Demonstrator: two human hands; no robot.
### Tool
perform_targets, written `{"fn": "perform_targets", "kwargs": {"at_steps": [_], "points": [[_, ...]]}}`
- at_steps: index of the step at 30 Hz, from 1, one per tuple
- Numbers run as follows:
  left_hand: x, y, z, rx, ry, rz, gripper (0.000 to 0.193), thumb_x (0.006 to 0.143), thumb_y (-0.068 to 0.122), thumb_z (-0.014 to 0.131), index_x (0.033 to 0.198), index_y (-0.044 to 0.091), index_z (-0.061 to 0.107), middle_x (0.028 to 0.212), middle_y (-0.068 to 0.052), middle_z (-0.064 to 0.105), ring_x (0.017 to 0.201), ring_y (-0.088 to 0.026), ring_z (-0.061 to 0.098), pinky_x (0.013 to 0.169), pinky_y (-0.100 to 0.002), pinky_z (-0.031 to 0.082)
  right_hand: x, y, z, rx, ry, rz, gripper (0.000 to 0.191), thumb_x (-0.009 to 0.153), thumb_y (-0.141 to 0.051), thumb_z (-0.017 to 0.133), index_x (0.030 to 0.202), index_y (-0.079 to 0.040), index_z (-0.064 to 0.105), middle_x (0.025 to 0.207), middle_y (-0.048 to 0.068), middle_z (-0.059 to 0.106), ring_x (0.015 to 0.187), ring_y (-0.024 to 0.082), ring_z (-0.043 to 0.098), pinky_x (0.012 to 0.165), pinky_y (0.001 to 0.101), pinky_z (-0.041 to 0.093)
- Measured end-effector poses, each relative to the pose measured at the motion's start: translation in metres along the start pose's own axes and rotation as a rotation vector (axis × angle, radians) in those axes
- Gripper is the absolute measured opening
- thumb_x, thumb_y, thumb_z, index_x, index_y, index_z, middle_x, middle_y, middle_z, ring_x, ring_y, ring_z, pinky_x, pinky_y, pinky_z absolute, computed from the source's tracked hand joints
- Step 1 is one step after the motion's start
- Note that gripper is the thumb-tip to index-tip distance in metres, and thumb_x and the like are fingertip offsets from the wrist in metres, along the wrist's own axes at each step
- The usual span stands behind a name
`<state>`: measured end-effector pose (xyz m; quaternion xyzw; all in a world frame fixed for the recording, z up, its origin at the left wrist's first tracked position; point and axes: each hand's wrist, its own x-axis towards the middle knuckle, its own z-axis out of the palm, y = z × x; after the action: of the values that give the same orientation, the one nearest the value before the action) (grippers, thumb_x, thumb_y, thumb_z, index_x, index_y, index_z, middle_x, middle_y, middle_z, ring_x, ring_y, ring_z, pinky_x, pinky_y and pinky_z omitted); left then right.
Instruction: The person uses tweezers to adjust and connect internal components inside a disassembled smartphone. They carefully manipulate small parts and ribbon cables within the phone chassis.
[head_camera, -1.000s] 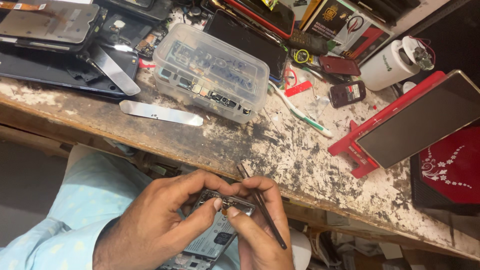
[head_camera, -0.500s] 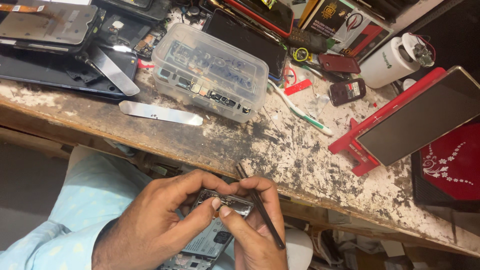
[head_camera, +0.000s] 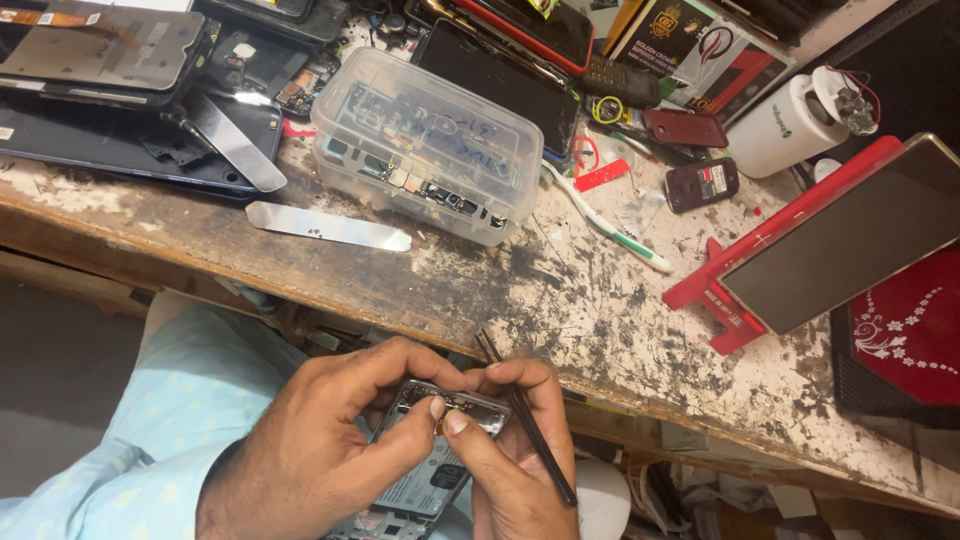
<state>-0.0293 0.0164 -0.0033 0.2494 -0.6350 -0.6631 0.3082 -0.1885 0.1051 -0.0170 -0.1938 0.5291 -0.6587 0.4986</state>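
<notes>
1. Down below the edge of the worn workbench (head_camera: 600, 300), over the person's lap, sits an opened phone (head_camera: 432, 462) with its back off and its insides facing up. It isn't on the bench at all, both hands are carrying it.

2. The left hand (head_camera: 320, 450) wraps in from the left with fingers curled shut around the phone's top end, thumb pressing down near the top edge. Looks to me like a steadying grip so the body can't twist.

3. The right hand (head_camera: 510, 440) is closed too. Its thumb meets the left thumb right at the phone's top section, and a thin dark tool (head_camera: 527, 420) is pinched along the fingers, probably parked there so it's handy while the fingertips work.

4. The phone's long axis runs diagonally, top end pointing up and right toward the bench, bottom end down and left toward the body. The tool slants the other way, tip up-left.

5. On the bench: a clear plastic parts box (head_camera: 430, 140), a flat metal strip (head_camera: 330, 226), a toothbrush (head_camera: 610, 225), and a screen in a red frame (head_camera: 820, 240), all well apart from the hands.
</notes>
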Motion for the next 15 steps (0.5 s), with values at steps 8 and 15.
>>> {"fn": "perform_targets", "kwargs": {"at_steps": [8,15], "points": [[-0.0013,-0.0035,-0.0011,0.092,0.039,0.040,0.026,0.095,0.019,0.063,0.115,0.002,0.070,0.098,-0.008,0.081,0.094,-0.016,0.075,0.079,-0.029,0.062,0.0011,0.0058,0.0009,0.005,0.013,-0.031,0.042,0.078,0.016,0.069,0.111,-0.005,0.054,0.106,0.013,0.061,0.102,0.020,0.062,0.090,0.0377,0.052],[-0.0009,-0.0016,-0.0034,0.100,0.020,-0.025,0.028,0.095,0.021,0.063,0.116,0.004,0.071,0.098,-0.008,0.076,0.090,-0.016,0.076,0.075,-0.029,0.062,0.0026,0.0071,0.0008,0.005,0.036,-0.013,0.042,0.077,0.016,0.070,0.111,-0.005,0.054,0.104,0.013,0.061,0.101,0.021,0.062,0.089,0.0383,0.054]]}}
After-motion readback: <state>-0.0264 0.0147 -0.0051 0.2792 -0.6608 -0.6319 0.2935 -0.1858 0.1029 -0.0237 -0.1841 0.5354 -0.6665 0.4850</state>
